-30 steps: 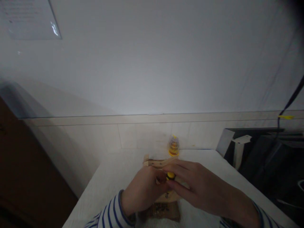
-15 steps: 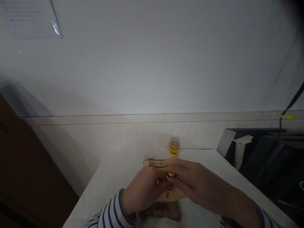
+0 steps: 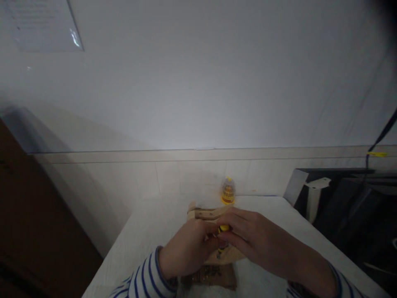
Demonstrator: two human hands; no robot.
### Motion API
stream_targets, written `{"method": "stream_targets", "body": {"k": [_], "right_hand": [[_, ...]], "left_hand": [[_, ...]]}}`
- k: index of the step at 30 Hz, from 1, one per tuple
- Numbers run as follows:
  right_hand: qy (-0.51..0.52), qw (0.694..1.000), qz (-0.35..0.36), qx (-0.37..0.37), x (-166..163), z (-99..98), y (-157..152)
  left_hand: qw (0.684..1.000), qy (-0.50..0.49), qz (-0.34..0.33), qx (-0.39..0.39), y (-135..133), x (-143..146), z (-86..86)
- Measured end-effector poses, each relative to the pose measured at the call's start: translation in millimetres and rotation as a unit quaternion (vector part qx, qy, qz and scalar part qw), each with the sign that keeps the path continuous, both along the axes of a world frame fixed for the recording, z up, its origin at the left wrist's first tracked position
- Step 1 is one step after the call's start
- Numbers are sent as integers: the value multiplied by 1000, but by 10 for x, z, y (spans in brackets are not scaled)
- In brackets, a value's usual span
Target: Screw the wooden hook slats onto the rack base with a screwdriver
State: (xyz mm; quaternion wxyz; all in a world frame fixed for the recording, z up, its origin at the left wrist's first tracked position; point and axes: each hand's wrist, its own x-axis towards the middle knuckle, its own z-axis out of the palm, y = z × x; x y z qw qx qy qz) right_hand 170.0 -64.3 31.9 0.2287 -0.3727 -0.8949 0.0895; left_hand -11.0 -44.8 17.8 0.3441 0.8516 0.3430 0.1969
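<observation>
A small yellow-and-black screwdriver (image 3: 223, 228) stands nearly upright, its metal tip down at a light wooden part (image 3: 231, 255). My right hand (image 3: 252, 234) pinches its yellow handle between thumb and fingers. From the other side, my left hand (image 3: 195, 242) is closed, with thumb and forefinger around the screwdriver's middle; its other fingers are hidden. Beyond the hands lies a wooden frame piece (image 3: 203, 213) with holes along it. Whether it is joined to the part under the tip cannot be seen. A brown packet (image 3: 217, 276) with dark print lies nearest me.
A clear dome-shaped case (image 3: 228, 191) with a yellow base and yellow pieces inside stands at the back of the white-covered table (image 3: 149, 227), close to the wall. Dark flat panels and a pale bracket (image 3: 314, 200) are on the right. Dark brown furniture (image 3: 37, 215) borders the left.
My right fingers have shifted slightly on the screwdriver's handle, and more of its yellow top shows. The wooden parts and my left hand stay nearly where they were.
</observation>
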Motion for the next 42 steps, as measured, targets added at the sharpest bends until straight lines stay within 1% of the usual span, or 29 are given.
{"method": "stream_targets", "body": {"k": [5, 9, 11, 19, 26, 31, 38, 42], "right_hand": [[-3, 1000, 2, -13, -2, 10, 4], [-7, 1000, -2, -18, -6, 21, 2], [-11, 1000, -4, -14, -8, 24, -2], [9, 1000, 27, 8, -5, 31, -25], [-3, 1000, 19, -9, 6, 16, -10], [-1, 1000, 6, -5, 4, 5, -2], [-17, 1000, -1, -10, 1, 5, -2], [-19, 1000, -2, -6, -5, 4, -4]], "left_hand": [[998, 39, 42, -5, 7, -4, -28], [996, 52, 69, -10, 13, 7, -50], [996, 52, 72, -12, 12, 13, -49], [996, 41, 78, -4, 31, 11, -79], [997, 47, 60, -12, 24, 12, -47], [998, 36, 42, -10, 18, 1, -23], [1000, 9, 13, -8, 22, -11, -40], [1000, 7, 13, -7, 23, -12, -43]]}}
